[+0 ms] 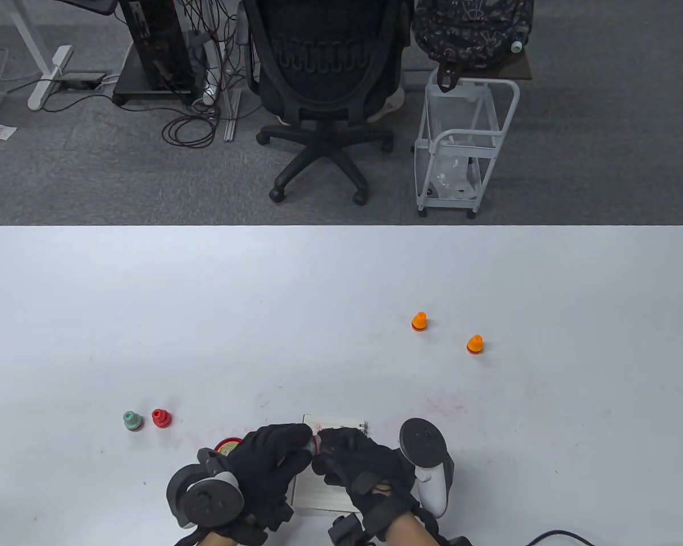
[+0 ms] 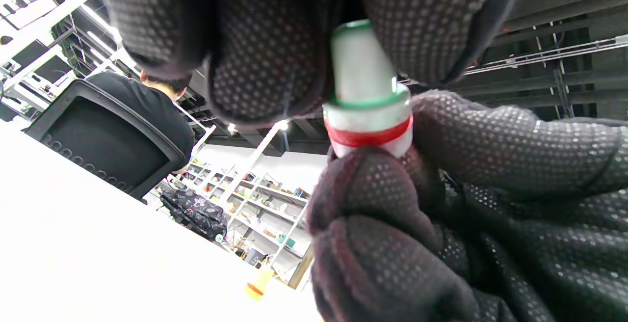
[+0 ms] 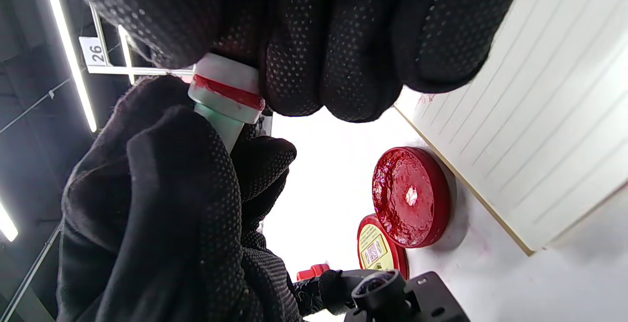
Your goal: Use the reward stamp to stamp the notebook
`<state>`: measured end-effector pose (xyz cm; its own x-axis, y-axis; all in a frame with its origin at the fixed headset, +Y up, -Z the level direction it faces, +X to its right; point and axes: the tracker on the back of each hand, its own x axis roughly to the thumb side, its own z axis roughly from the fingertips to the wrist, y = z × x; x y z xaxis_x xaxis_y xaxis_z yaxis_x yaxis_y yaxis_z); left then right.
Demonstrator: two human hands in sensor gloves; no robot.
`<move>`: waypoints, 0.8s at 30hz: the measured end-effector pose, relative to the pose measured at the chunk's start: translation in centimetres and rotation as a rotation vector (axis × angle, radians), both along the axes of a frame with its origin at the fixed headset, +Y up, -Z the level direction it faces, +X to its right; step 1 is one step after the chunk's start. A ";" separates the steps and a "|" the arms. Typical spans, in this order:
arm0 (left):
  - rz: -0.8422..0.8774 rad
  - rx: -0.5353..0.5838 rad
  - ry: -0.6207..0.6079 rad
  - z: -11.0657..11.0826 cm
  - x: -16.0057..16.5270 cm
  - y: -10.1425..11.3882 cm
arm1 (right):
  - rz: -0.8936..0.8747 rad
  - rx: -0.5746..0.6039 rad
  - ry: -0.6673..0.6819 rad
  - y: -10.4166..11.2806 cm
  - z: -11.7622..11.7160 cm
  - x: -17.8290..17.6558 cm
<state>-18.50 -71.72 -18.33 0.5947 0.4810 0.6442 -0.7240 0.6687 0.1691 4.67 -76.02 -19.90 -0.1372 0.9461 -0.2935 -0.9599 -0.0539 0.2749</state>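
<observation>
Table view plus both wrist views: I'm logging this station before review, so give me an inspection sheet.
Surface: white table, faint red smears.
Job's things: stamp held by both hands above the notebook; open ink pad beside it, lid alongside.
Clutter: two orange stamps, green stamp, red stamp.
Grippers: left hand and right hand both pinch the stamp.
Cables: tangle on floor.
Surroundings: chair, cart, backpack.
</observation>
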 end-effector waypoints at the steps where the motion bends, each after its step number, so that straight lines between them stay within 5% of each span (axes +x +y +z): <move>1: -0.005 0.006 0.003 0.0 -0.1 0.1 | 0.006 0.008 -0.003 0.1 0.0 0.1; 6: -0.088 0.050 0.024 -0.1 -1.9 1.5 | 0.153 0.165 -0.077 1.6 -0.1 1.5; 14: -0.547 -0.036 0.169 -1.4 -9.5 2.7 | 0.409 0.408 -0.097 3.4 -0.6 4.7; 19: -0.770 -0.179 0.312 -1.9 -14.1 1.1 | 0.568 0.465 -0.155 3.6 -1.4 7.1; 24: -0.879 -0.376 0.378 -2.6 -15.4 -0.4 | 0.624 0.405 -0.226 3.0 -2.4 10.1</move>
<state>-33.90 -72.15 -20.90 0.9668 -0.0905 0.2392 0.1042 0.9935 -0.0456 14.73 -73.04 -22.28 -0.6577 0.7528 -0.0256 -0.7493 -0.6573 -0.0803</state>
